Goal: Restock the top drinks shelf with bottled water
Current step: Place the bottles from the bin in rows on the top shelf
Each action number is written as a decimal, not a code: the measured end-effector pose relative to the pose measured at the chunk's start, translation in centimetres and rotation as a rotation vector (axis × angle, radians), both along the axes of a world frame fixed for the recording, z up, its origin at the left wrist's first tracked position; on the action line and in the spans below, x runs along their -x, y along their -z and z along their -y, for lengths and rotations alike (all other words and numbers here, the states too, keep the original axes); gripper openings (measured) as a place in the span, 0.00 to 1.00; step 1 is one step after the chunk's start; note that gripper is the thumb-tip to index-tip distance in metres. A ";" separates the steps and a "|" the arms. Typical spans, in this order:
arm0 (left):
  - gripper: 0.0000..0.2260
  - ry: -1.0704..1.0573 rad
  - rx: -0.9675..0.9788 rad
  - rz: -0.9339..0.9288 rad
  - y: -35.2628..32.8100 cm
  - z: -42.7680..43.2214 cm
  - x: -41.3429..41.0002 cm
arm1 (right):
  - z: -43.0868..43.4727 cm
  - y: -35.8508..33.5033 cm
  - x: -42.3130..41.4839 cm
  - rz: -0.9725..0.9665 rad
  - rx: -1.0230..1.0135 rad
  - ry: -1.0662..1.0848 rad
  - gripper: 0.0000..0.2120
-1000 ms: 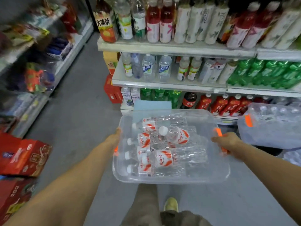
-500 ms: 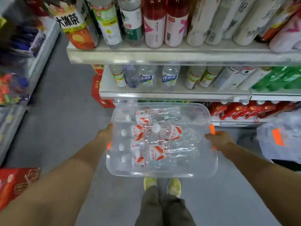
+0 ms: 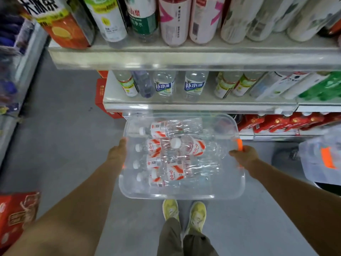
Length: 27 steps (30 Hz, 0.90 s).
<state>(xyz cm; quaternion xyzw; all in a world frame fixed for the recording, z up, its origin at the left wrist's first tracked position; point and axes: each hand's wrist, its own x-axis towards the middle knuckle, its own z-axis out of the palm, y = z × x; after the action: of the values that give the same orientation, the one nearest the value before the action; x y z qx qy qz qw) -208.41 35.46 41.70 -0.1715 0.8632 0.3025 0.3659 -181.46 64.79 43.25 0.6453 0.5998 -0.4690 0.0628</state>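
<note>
head view: a person stands in a shop aisle facing drinks shelves, holding a clear bin (image 3: 184,196) out in front with both arms. the left hand (image 3: 118,154) grips the bin's left side, thumb lying up along the wall, the other fingers tucked under the rim and out of sight. the right hand (image 3: 245,157) is curled round the orange handle (image 3: 239,144) on the bin's right side. inside the bin lie water bottles (image 3: 175,157) on their sides, white caps mostly pointing left, red-and-white labels showing; one lies on top of the others. the bin hangs just in front of and below the lower shelf (image 3: 184,106), which carries small clear bottles with blue or green labels. above it, the upper shelf (image 3: 184,59) is packed with tall bottles, an orange tea bottle (image 3: 60,24) at its left end. whether this is the top shelf cannot be told. a second bin (image 3: 321,159) with an orange tab sits at right, well apart from the hands. red boxes (image 3: 16,215) sit at lower left on the grey floor (image 3: 64,145). yellow-green shoes (image 3: 184,211) show beneath the bin.
</note>
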 end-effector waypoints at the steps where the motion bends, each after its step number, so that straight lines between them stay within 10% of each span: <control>1: 0.28 0.062 0.010 -0.035 -0.1 -0.3 -0.2 | 0.1 -0.1 0.2 0.000 0.001 0.018 0.06; 6: 0.29 0.265 0.130 -0.208 -0.4 1.6 -2.1 | 0.7 -0.7 0.6 0.076 -0.022 0.055 0.15; 9: 0.23 0.548 0.345 -0.615 -2.0 2.4 -5.1 | 1.5 -2.4 -0.3 0.115 -0.434 -0.348 0.25; 12: 0.21 0.802 0.108 -0.843 -3.4 1.5 -8.5 | 2.2 -3.8 0.0 -0.093 -0.604 -0.823 0.29; 19: 0.32 1.173 0.180 -0.280 -0.4 -1.6 -12.0 | 3.5 -1.6 4.6 -0.069 -0.186 -1.017 0.42; 27: 0.21 0.592 -0.304 0.056 -1.9 -2.2 -8.4 | 2.6 0.4 5.6 -0.055 -0.333 -1.061 0.39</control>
<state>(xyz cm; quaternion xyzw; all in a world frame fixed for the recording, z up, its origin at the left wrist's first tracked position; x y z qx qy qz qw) -200.05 37.71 43.60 0.1352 0.8102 0.3037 0.4828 -187.11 62.24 42.82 0.2434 0.9100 -0.2885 0.1716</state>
